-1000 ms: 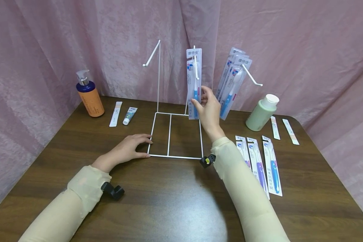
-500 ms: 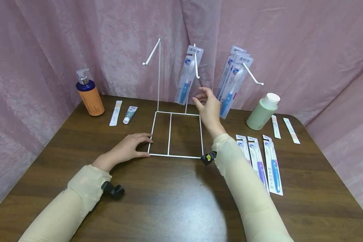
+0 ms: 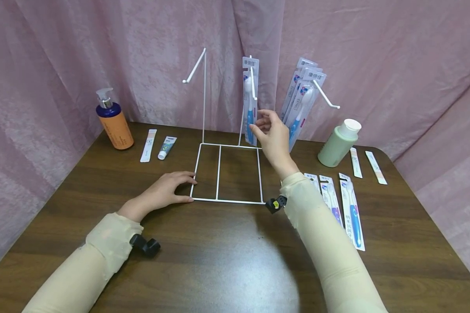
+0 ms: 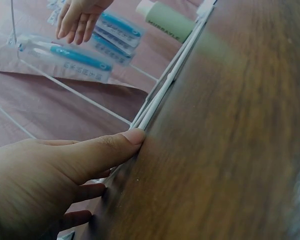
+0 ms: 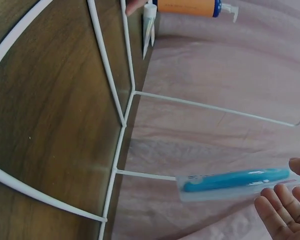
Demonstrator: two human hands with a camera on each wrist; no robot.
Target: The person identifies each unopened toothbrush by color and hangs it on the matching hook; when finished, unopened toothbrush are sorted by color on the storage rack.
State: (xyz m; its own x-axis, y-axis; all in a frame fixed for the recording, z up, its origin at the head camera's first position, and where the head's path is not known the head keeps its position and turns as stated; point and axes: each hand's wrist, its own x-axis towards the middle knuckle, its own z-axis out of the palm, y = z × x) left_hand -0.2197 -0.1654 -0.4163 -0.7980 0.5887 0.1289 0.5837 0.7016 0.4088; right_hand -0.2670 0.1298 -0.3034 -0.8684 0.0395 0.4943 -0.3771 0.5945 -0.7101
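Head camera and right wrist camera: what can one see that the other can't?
Only the head view shows the left hand pressing on the white wire rack, the green bottle and the toothbrush packs lying flat on the table. Only the right wrist view shows the right hand's fingers straight and apart from the pack. Both show the toothbrush pack on the middle hook and the orange pump bottle.

Open tabletop (image 3: pixel 235 261) before wire rack (image 3: pixel 227 174)

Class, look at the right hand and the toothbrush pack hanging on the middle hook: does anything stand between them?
Nothing visible does. The right hand is open beside the hanging toothbrush pack, with only air between.
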